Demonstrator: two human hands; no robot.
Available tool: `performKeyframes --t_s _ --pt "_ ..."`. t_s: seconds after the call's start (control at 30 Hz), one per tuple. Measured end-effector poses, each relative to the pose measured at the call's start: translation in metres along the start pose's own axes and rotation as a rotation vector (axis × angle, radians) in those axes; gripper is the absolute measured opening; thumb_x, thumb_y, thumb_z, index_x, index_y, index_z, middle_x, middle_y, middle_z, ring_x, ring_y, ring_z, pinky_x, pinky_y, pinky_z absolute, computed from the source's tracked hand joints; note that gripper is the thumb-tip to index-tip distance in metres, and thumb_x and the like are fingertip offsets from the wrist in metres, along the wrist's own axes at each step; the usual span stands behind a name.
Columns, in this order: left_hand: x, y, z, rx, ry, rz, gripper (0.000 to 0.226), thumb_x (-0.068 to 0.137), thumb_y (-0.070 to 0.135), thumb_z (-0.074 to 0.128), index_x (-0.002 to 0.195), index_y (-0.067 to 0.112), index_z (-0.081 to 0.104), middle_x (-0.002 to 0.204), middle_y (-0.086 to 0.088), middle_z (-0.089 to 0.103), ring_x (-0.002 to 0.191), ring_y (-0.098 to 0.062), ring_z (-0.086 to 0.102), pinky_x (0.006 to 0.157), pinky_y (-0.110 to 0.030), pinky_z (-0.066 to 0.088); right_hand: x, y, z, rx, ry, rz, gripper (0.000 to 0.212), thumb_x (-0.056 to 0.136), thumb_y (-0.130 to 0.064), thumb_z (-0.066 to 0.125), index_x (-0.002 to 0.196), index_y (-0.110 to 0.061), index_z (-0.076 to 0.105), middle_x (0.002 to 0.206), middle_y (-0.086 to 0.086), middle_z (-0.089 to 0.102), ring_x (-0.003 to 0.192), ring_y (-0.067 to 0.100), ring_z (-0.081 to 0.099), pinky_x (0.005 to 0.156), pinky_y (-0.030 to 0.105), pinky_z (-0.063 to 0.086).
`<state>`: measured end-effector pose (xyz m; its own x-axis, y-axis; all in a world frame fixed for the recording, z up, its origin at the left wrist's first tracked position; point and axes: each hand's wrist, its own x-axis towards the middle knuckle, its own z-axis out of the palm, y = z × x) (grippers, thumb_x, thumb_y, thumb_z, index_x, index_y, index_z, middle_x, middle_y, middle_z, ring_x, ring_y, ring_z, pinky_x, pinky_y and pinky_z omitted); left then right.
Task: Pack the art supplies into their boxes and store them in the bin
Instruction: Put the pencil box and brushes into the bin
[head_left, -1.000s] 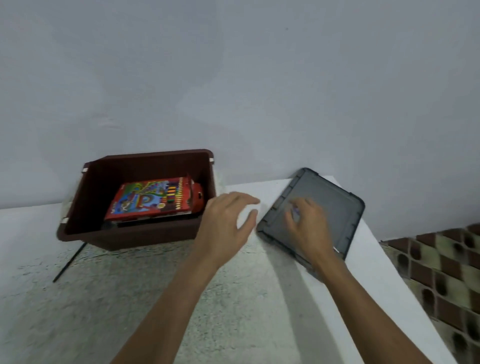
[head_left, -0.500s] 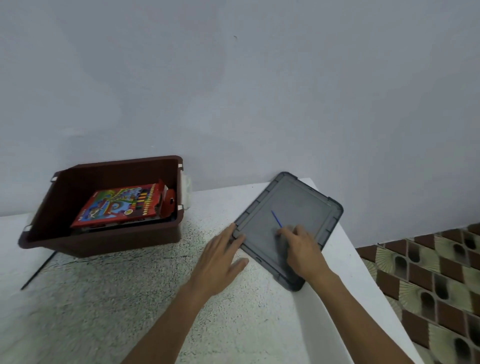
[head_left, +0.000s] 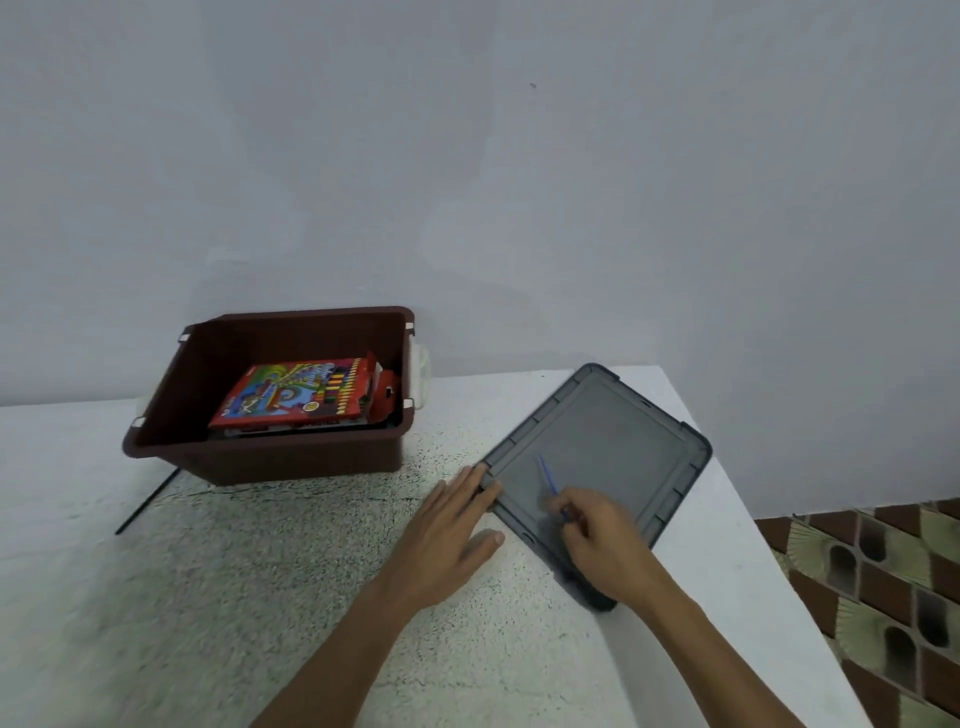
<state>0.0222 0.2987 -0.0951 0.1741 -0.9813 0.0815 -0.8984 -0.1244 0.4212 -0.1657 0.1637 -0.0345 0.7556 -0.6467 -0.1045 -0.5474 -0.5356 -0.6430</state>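
Bin (head_left: 291, 460) stands open at the back of the tabletop (head_left: 208, 597), against the wall, with a red box of coloured pencils (head_left: 296, 395) lying flat on top of what is already inside.

Well to its right lies a grey lid (head_left: 623, 436), turned at an angle, and on it a thin blue stick (head_left: 546, 475), a pencil or a brush; I cannot tell which. A second ago the right hand (head_left: 602, 540) lay spread over the lid and hid this stick. Half a second ago the fingers had drawn back to its near end. Now the grip is narrow, fingertips pinched on that near end, while the far end points up the lid.

The left hand (head_left: 447, 525) has come across from beside the bin's corner. It lies flat on the tabletop, fingers straight and holding nothing, their tips touching the lid's near-left edge, likely to steady it.

So the step in hand looks like collecting a stray supply before the lid can go on. A thin black stick (head_left: 148, 501) also lies on the tabletop just left of the bin, its far end under the bin's edge, so packing seems close to done but not finished.
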Motion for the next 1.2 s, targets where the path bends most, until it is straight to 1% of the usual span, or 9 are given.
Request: performKeyframes --t_s 0.07,0.17,0.33,0.47,0.57,0.8,0.97,1.1,1.2 --pt "-0.011 -0.007 -0.005 -0.033 0.044 0.009 0.06 0.104 0.054 0.03 0.157 0.033 0.011 0.164 0.014 -0.007 0.149 0.0 -0.011 0.121 -0.025 -0.004 -0.005 -0.015 0.006 0.05 0.019 -0.036 0.031 0.091 0.003 0.05 0.103 -0.022 0.064 0.094 -0.006 0.06 0.083 0.007 0.054 0.07 0.017 0.041" --pt "-0.029 -0.026 -0.011 -0.091 0.172 -0.036 0.051 0.102 0.052 0.036 0.149 0.031 0.04 0.162 0.011 0.02 0.148 -0.002 0.013 0.119 -0.026 0.016 -0.011 -0.041 0.017 0.058 0.09 -0.121 0.021 0.095 -0.006 0.056 0.102 -0.025 0.063 0.095 -0.012 0.058 0.083 0.006 0.056 0.072 0.021 0.047" --pt "-0.079 -0.073 -0.037 -0.144 0.429 -0.174 0.032 0.095 0.039 0.049 0.115 0.024 0.069 0.123 0.009 0.063 0.117 -0.009 0.056 0.099 -0.034 0.045 -0.017 -0.095 0.039 0.089 0.259 -0.317 0.005 0.096 -0.021 0.061 0.096 -0.024 0.065 0.083 -0.017 0.056 0.074 0.006 0.056 0.063 0.014 0.042" --pt "-0.124 -0.112 -0.068 -0.065 0.623 -0.356 0.031 0.088 0.03 0.046 0.097 0.018 0.074 0.104 0.002 0.069 0.093 -0.02 0.064 0.084 -0.03 0.048 -0.02 -0.141 0.06 0.159 0.309 -0.349 0.012 0.093 -0.029 0.058 0.09 -0.023 0.068 0.083 -0.015 0.053 0.08 0.007 0.054 0.069 0.018 0.042" --pt "-0.154 -0.143 -0.089 -0.011 0.717 -0.529 0.031 0.084 0.025 0.047 0.1 0.014 0.071 0.105 -0.005 0.068 0.092 -0.029 0.064 0.078 -0.035 0.05 -0.021 -0.175 0.081 0.279 0.259 -0.319 0.007 0.093 -0.025 0.059 0.088 -0.025 0.064 0.088 -0.012 0.06 0.086 0.013 0.059 0.074 0.027 0.048" --pt "-0.184 -0.206 -0.124 0.103 0.598 -0.771 0.038 0.084 0.007 0.068 0.122 0.01 0.066 0.119 -0.015 0.064 0.099 -0.04 0.06 0.077 -0.049 0.052 -0.028 -0.245 0.131 0.472 0.11 -0.198 0.021 0.097 -0.013 0.057 0.095 -0.033 0.063 0.081 -0.005 0.068 0.076 0.012 0.065 0.069 0.035 0.053" --pt "-0.187 -0.226 -0.136 0.184 0.414 -0.801 0.043 0.096 0.014 0.052 0.14 0.017 0.053 0.125 -0.008 0.064 0.111 -0.03 0.059 0.091 -0.045 0.046 -0.025 -0.275 0.158 0.551 0.078 -0.152 0.02 0.097 -0.009 0.056 0.094 -0.027 0.064 0.08 0.001 0.068 0.073 0.016 0.065 0.067 0.04 0.056" --pt "-0.194 -0.235 -0.138 0.244 0.371 -0.723 0.037 0.094 0.008 0.054 0.13 0.014 0.062 0.109 -0.008 0.067 0.098 -0.029 0.062 0.084 -0.042 0.047 -0.024 -0.288 0.187 0.61 0.018 -0.075 0.019 0.099 -0.009 0.054 0.098 -0.023 0.066 0.08 0.002 0.07 0.076 0.015 0.068 0.076 0.038 0.059" --pt "-0.205 -0.237 -0.133 0.289 0.348 -0.709 0.036 0.08 -0.005 0.065 0.114 0.005 0.07 0.093 -0.014 0.066 0.083 -0.033 0.061 0.073 -0.041 0.047 -0.023 -0.295 0.205 0.624 -0.019 -0.023 0.018 0.099 -0.009 0.054 0.098 -0.021 0.066 0.08 0.005 0.071 0.076 0.019 0.068 0.075 0.037 0.059"
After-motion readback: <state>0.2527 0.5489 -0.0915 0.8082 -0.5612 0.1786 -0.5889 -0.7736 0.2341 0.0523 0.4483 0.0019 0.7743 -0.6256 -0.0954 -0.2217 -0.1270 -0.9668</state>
